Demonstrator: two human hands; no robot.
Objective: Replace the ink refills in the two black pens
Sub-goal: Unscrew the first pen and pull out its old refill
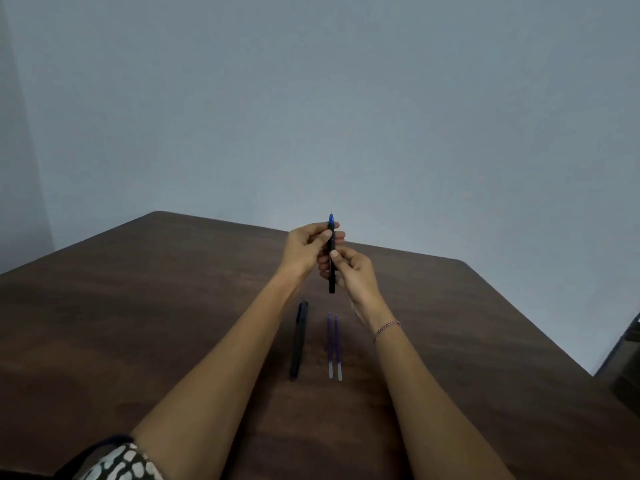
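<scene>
Above the table, both hands hold one black pen [331, 280] upright, its blue tip pointing up and away. My left hand [304, 249] pinches the upper part near the tip. My right hand [351, 271] grips the barrel lower down. A second black pen [298, 341] with its cap on lies on the brown table [138, 306] between my forearms. Just to its right lie two blue ink refills [334, 346], side by side and parallel to it.
A pale grey wall stands behind the table's far edge. A dark object [627, 368] sits off the table's right edge. A patterned black-and-white sleeve [117, 462] shows at the bottom left. A thin bracelet [386, 329] circles my right wrist.
</scene>
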